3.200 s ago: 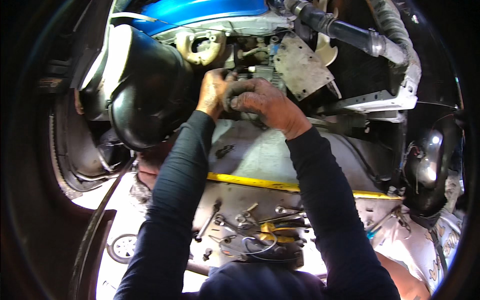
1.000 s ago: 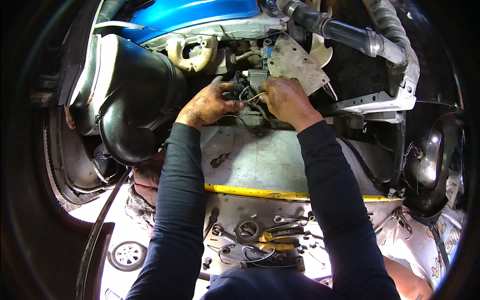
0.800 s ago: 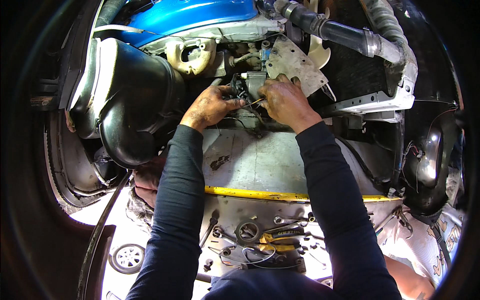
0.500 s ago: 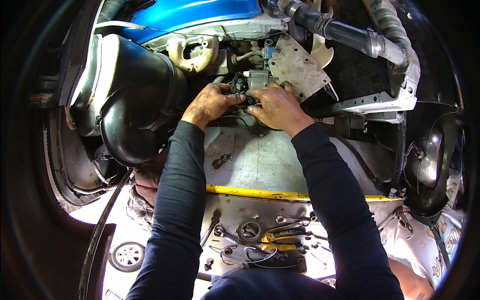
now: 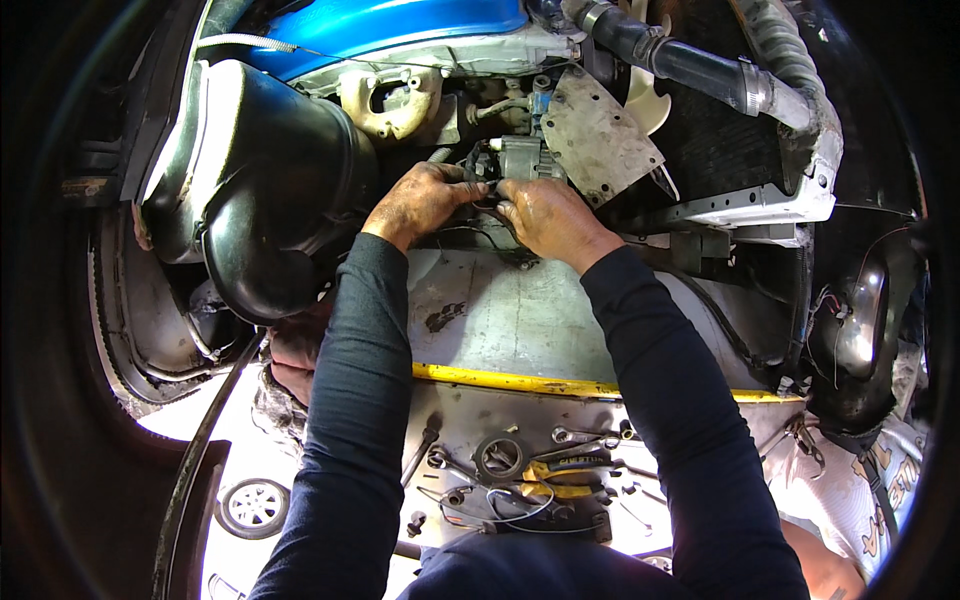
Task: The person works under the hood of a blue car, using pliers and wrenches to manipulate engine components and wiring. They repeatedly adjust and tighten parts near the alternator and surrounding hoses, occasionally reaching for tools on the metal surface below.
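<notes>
My left hand and my right hand are close together in the engine bay, fingers closed around dark wiring and what looks like a small connector; its details are mostly hidden by the fingers. A grey metal housing sits just above them. To their left is a large black plastic housing; up and right is a pale perforated plate. Below my hands runs a grey panel with a yellow edge.
A blue cover, black pipe and metal bracket surround the bay. Below lie wrenches, yellow-handled pliers and a tape roll. A wheel is at lower left; another person's arm at lower right.
My hands have spread slightly from their overlapped position. My right hand has since dropped a little and moved left, toward my left thumb; the thin yellow wire it pinched is now hidden.
</notes>
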`<state>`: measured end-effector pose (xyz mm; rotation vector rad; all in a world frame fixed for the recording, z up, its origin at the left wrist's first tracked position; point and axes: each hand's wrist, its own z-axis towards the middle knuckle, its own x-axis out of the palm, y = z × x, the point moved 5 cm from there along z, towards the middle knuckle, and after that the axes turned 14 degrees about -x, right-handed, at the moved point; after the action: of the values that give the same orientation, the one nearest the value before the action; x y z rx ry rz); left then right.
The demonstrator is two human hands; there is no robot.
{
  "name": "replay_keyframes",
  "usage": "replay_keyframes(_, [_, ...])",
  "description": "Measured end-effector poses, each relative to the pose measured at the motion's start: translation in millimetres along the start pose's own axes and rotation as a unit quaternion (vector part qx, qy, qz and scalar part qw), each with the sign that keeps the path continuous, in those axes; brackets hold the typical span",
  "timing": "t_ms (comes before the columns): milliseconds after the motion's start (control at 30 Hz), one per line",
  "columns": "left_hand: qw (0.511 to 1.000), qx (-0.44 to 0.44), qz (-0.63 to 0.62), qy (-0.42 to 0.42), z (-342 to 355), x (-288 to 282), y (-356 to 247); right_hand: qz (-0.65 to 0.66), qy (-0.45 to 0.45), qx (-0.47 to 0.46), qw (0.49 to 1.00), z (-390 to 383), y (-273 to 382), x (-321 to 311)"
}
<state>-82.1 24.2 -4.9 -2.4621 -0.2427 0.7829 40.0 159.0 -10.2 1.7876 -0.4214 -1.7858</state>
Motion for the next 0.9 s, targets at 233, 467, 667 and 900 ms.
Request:
replay_keyframes(233, [0.997,0.019,-0.074,0.025,8.9,1.7,5.2,0.096,-0.113,0.035,0.988,-4.3,-2.4,-3.7])
replay_keyframes(467, [0.998,-0.011,-0.054,0.004,3.1,-2.9,1.3,0.098,-0.071,0.042,0.992,2.3,1.8,-3.0])
replay_keyframes(667, [0.970,-0.043,-0.228,0.078,13.4,5.9,15.3,0.122,-0.080,0.060,0.987,2.0,3.8,-0.9])
replay_keyframes(900, [0.958,-0.024,-0.276,0.068,27.5,11.6,25.3,0.090,-0.092,0.058,0.990,4.0,-1.8,15.2])
